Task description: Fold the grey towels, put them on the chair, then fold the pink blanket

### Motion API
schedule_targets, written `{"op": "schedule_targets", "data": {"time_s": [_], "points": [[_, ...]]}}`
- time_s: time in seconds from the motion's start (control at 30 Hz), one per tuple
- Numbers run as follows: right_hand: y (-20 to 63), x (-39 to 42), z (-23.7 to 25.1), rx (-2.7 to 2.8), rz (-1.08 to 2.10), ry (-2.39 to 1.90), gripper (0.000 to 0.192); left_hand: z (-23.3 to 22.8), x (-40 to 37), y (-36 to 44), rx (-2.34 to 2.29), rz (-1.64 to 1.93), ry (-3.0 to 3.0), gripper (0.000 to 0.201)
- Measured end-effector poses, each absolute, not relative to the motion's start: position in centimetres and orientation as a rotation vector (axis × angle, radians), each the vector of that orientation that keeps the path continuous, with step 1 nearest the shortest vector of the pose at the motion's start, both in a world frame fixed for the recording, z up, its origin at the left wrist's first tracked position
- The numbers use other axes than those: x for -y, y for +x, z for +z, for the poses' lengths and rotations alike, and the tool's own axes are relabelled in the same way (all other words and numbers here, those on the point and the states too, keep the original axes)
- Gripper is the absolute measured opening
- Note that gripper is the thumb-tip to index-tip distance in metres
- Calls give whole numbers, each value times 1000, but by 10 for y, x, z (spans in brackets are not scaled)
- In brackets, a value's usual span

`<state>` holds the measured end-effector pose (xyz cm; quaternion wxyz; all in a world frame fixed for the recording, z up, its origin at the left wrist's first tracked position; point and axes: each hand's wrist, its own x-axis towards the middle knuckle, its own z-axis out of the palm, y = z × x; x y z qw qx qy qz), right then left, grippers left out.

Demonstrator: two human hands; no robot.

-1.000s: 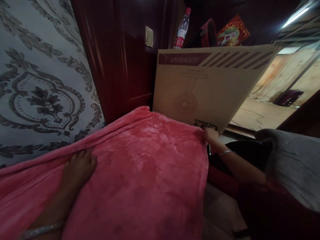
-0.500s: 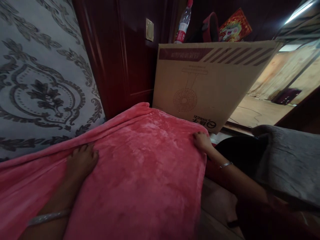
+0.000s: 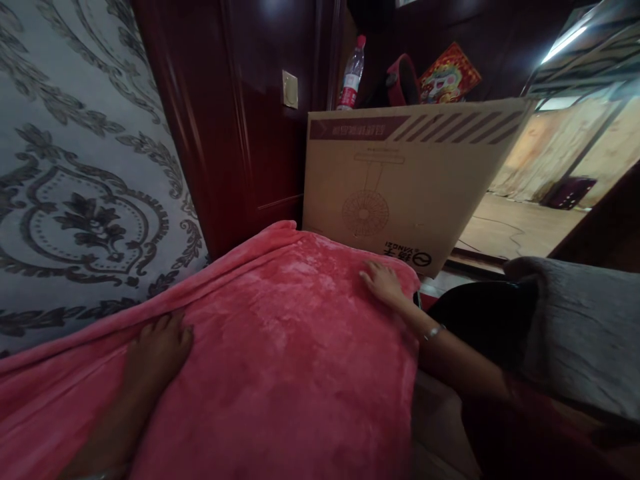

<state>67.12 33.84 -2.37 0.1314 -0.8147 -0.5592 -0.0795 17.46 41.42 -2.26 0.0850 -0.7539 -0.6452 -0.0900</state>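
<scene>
A pink plush blanket [image 3: 290, 347] lies spread in front of me, with a long fold running along its left side by the wall. My left hand [image 3: 160, 343] rests on the blanket near that fold, palm down, fingers out. On the far right part of the blanket lies my right hand [image 3: 384, 283], fingers spread on the cloth close to the corner. Neither hand grips the fabric as far as I can see. What supports the blanket is mostly hidden under it.
Behind the blanket stands a large cardboard box [image 3: 420, 187] with a fan drawing. A plastic bottle [image 3: 351, 77] and a red festive card [image 3: 450, 75] show beyond it. Patterned wall [image 3: 90, 220] borders the left. A grey cloth [image 3: 590, 327] covers something at the right.
My right hand has shifted left and inward from the blanket's right edge, its fingers now more spread. My left hand stays in about the same place. The view has tilted up slightly.
</scene>
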Motion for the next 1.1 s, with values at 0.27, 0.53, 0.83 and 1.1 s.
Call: {"op": "schedule_targets", "data": {"time_s": [0.27,0.53,0.83,1.1], "points": [[720,-360,-49,1460,-45,-2676,59,-22,-414,176,1916,-249,-2230,58],[695,-444,-32,1712,-156,-2380,60,-28,-415,173,1924,-248,-2211,61],[696,-504,-55,1816,-4,-2308,54,-36,-417,170,1905,-199,-2166,56],[637,-514,-43,2023,-180,-2057,59,-32,-411,174,1918,-167,-2179,57]]}}
